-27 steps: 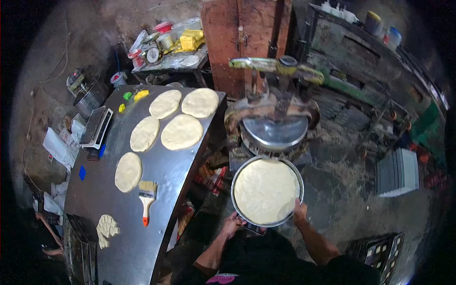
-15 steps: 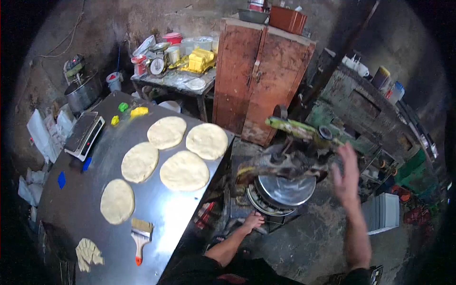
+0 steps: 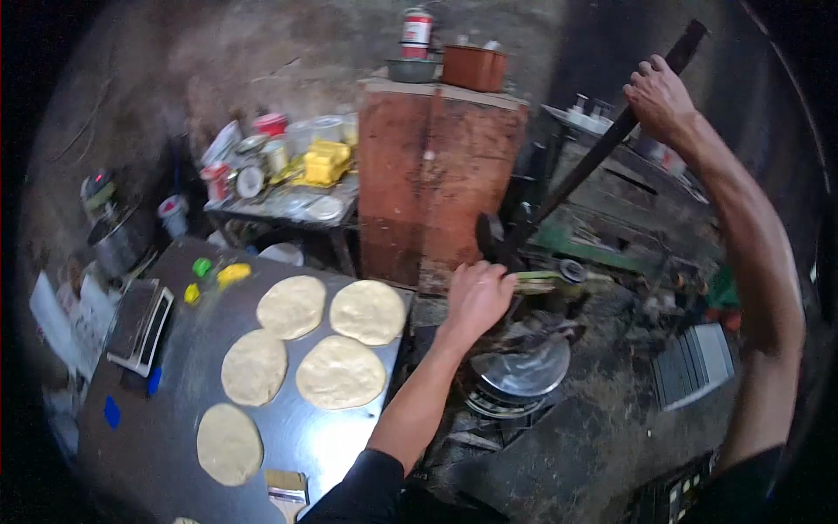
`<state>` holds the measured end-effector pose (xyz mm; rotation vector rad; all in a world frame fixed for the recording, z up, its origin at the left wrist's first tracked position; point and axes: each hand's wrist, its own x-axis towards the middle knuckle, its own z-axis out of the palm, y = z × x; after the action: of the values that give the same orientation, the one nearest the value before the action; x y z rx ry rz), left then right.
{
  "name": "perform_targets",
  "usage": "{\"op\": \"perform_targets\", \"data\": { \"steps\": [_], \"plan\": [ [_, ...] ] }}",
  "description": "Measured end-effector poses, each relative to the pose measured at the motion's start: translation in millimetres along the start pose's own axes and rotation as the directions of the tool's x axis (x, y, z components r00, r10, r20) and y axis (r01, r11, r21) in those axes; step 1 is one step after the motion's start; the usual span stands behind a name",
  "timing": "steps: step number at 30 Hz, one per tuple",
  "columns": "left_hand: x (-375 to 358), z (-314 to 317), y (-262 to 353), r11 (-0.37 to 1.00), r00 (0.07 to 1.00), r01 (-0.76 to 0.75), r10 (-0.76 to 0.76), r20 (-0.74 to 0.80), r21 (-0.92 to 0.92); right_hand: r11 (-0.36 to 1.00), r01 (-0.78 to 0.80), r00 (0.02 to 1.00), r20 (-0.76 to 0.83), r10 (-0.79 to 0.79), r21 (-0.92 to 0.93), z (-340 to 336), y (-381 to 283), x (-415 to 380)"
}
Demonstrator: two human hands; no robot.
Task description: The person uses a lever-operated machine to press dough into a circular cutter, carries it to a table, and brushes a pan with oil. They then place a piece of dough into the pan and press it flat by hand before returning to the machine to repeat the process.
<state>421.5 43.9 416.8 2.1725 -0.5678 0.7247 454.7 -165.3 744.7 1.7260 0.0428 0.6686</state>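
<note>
My right hand (image 3: 661,94) is raised at the upper right, with its fingers wrapped round a long dark lever (image 3: 602,148) near its upper end. The lever slants down to the top of a hand press. My left hand (image 3: 480,297) is closed over the left end of the press's green bar (image 3: 534,281), close to the lever's foot; its fingertips are partly hidden. Below the bar sits a round shiny metal pan (image 3: 528,367). On the metal table to the left lie several flat dough rounds (image 3: 340,373).
A flat brush (image 3: 286,489) and a digital scale (image 3: 144,327) lie on the metal table (image 3: 188,349). Behind stand a red-brown cabinet (image 3: 436,175) and a side table with a yellow block (image 3: 326,163). A grey crate (image 3: 694,367) stands on the floor at right.
My right hand has risen from beside the press and taken hold of the lever. My left hand has moved up from below the pan to the green bar. The view has shifted.
</note>
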Motion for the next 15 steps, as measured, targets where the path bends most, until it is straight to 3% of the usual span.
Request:
{"op": "perform_targets", "data": {
  "steps": [1, 2, 3, 4, 5, 6, 7, 8, 9, 10, 11, 12, 13, 14, 15],
  "plan": [
    [-2.5, -8.2, 17.3, 0.993, 0.989, 0.121, -0.121, 0.087, 0.009, 0.995, 0.037, 0.999, -0.024, -0.035, 0.092, -12.5, 14.1, -37.9],
    [0.2, -4.7, 26.3, 0.999, 0.999, 0.035, -0.034, 0.024, -0.015, 0.981, 0.072, 0.996, -0.056, -0.063, 0.178, -28.8, 29.4, -75.1],
    [11.2, -2.1, 50.2, 0.954, 0.986, -0.115, 0.076, -0.147, -0.278, 0.977, 0.040, 0.995, 0.078, -0.057, 0.208, -54.2, 39.7, -115.0],
    [24.9, -16.3, 95.2, 0.834, 0.971, -0.223, 0.146, -0.188, -0.504, 0.970, 0.002, 0.975, 0.216, -0.056, 0.242, -80.1, 49.0, -157.5],
    [36.4, -15.8, 130.6, 0.794, 0.895, -0.438, 0.338, -0.293, -0.421, 0.958, 0.071, 0.955, 0.257, -0.145, 0.276, -96.9, 63.6, -198.4],
    [47.2, -18.4, 169.0, 0.667, 0.730, -0.680, 0.575, -0.370, -0.305, 0.954, -0.006, 0.825, 0.540, -0.165, 0.301, -114.0, 71.3, -226.1],
    [52.4, -15.5, 204.8, 0.447, 0.614, -0.756, 0.739, -0.279, -0.479, 0.882, -0.129, 0.832, 0.533, -0.153, 0.454, -113.5, 71.7, -279.5],
    [40.8, 1.6, 238.1, 0.395, 0.489, -0.726, 0.872, -0.019, -0.563, 0.829, -0.083, 0.761, 0.572, -0.306, 0.553, -128.4, 75.3, -315.5],
    [14.4, 18.4, 267.6, 0.418, 0.382, -0.684, 0.903, 0.194, -0.598, 0.695, -0.297, 0.655, 0.669, -0.351, 0.655, -132.1, 67.0, -353.2],
    [-15.9, 37.6, 286.9, 0.359, 0.267, -0.704, 0.933, 0.240, -0.613, 0.596, -0.554, 0.422, 0.813, -0.401, 0.581, -129.6, 44.3, -385.7],
    [-48.8, 40.1, 298.4, 0.395, 0.099, -0.665, 0.888, 0.450, -0.634, 0.325, -0.624, 0.531, 0.691, -0.490, 0.711, -109.5, 8.0, -448.5],
    [-97.7, 68.2, 292.5, 0.281, 0.024, -0.751, 0.916, 0.401, -0.598, 0.220, -0.626, 0.582, 0.637, -0.505, 0.748, -90.8, -52.3, -509.4],
    [-156.3, 122.7, 274.8, 0.298, -0.031, -0.588, 0.921, 0.389, -0.752, 0.050, -0.678, 0.653, 0.632, -0.417, 0.733, -80.6, -127.0, -561.9],
    [-208.4, 141.7, 252.1, 0.327, 0.004, -0.642, 0.906, 0.423, -0.693, 0.051, -0.697, 0.635, 0.650, -0.417, 0.715, -82.0, -169.8, -596.4],
    [-224.0, 138.1, 258.2, 0.367, -0.021, -0.655, 0.865, 0.501, -0.661, 0.057, -0.710, 0.639, 0.676, -0.367, 0.702, -91.7, -203.4, -620.3]
  ]
}}
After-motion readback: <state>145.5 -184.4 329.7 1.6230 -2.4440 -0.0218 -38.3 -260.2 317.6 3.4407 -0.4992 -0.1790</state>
